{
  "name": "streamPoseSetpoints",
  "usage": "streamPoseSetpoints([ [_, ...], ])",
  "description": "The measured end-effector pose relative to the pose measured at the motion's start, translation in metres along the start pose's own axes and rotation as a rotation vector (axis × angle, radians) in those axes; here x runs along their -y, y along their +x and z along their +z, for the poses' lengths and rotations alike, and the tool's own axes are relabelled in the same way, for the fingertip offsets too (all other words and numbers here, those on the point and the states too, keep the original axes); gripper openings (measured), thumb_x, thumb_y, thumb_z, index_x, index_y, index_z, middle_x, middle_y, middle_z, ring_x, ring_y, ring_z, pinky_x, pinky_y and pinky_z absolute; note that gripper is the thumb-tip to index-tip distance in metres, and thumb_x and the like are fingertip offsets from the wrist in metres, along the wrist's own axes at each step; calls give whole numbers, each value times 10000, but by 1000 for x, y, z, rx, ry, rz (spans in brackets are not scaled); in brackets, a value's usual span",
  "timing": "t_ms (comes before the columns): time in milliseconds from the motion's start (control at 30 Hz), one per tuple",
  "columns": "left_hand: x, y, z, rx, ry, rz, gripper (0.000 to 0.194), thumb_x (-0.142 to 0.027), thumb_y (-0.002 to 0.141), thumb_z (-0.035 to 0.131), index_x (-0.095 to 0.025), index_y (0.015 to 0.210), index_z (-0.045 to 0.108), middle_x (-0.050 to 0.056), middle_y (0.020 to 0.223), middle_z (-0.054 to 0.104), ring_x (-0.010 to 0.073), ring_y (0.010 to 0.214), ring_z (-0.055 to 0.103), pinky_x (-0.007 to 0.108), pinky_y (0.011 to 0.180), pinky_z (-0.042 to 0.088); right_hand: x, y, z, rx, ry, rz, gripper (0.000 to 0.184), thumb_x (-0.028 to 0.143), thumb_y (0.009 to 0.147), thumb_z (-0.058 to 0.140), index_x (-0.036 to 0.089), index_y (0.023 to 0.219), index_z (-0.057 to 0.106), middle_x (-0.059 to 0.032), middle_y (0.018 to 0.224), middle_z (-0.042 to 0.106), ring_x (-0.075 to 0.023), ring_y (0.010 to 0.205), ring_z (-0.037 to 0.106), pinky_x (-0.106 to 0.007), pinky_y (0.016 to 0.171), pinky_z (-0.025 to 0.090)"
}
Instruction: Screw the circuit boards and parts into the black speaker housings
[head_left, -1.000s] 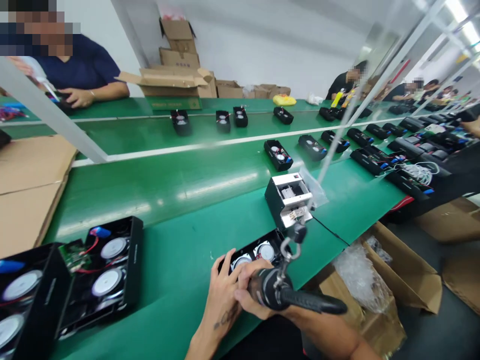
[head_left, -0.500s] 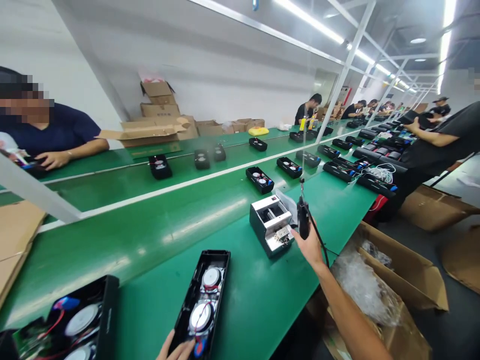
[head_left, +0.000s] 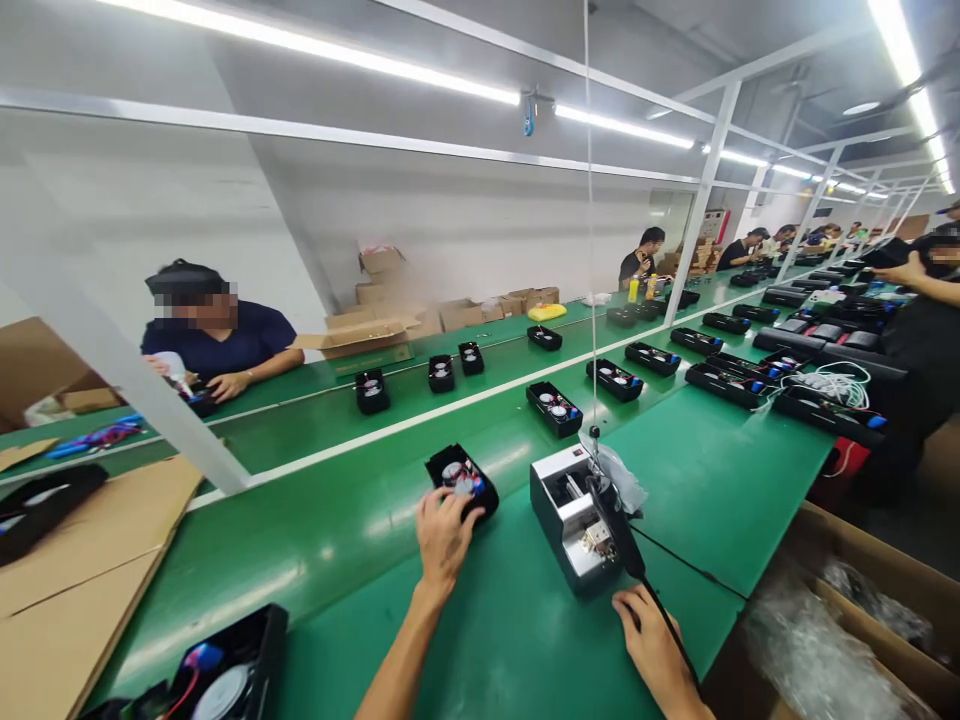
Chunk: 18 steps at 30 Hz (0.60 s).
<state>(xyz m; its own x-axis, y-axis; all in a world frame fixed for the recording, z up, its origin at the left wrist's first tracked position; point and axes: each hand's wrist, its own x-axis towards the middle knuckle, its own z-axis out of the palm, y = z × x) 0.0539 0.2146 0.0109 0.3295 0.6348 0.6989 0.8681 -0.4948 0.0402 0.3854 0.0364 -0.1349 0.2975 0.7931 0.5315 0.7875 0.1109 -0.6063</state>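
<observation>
My left hand point(head_left: 441, 535) reaches forward and grips the near edge of a black speaker housing point(head_left: 486, 498), its fingers curled over the rim. Inside that housing, round white-backed speakers and red and blue wires show. My right hand point(head_left: 651, 635) is low at the right with loosely bent fingers and nothing visible in them. Just above it hangs a black electric screwdriver point(head_left: 616, 525), whose cable runs down past the hand. Behind the screwdriver stands a grey and silver screw feeder point(head_left: 570, 510). Another open speaker housing point(head_left: 262, 660) lies at the lower left, partly cut off.
Several open speaker housings point(head_left: 555, 408) line the green bench point(head_left: 495, 620). Flat cardboard point(head_left: 97, 570) lies left, beside a white post point(head_left: 172, 385). Boxes with plastic bags point(head_left: 817, 640) stand on the right floor. Co-workers sit across the bench, and another person point(head_left: 919, 330) stands right.
My left hand has moved the speaker housing forward, away from me. My right hand has let go of the screwdriver and dropped below it. The view has turned left and up.
</observation>
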Motion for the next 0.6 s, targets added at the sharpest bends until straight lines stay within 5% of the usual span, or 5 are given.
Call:
streamPoseSetpoints([
  [100, 9, 36, 26, 2, 15, -68, 220, -253, 987, 612, -304, 1131, 769, 46, 1106, 832, 332, 1160, 749, 585, 1057, 588, -2, 1, -4, 8, 56, -36, 469, 524, 1126, 478, 259, 909, 799, -92, 890, 805, -283, 817, 814, -388, 758, 691],
  [233, 15, 14, 15, 39, -14, -114, 222, -234, 984, 593, -334, 1030, 786, 14, 1094, 833, 320, 1205, 745, 589, 1109, 555, 31, 7, -17, 2, 185, -120, 367, 424, 1157, 466, 265, 976, 744, -70, 904, 785, -248, 801, 792, -348, 733, 684],
  [433, 27, -97, -62, 25, 36, -245, 245, -330, 1001, 573, -337, 1094, 800, 27, 1127, 840, 339, 1261, 738, 638, 1180, 498, 104, 64, -7, -71, 259, -355, 285, 223, 1164, 438, 248, 994, 666, -56, 883, 730, -219, 807, 747, -345, 768, 646],
  [600, 68, -204, -146, 52, 213, -406, 374, -461, 899, 555, -283, 1101, 815, 84, 1078, 852, 418, 1229, 727, 738, 1201, 417, 108, 146, 19, -165, 129, -302, 338, 296, 1174, 394, 226, 1025, 689, -95, 906, 730, -275, 879, 720, -452, 841, 617],
])
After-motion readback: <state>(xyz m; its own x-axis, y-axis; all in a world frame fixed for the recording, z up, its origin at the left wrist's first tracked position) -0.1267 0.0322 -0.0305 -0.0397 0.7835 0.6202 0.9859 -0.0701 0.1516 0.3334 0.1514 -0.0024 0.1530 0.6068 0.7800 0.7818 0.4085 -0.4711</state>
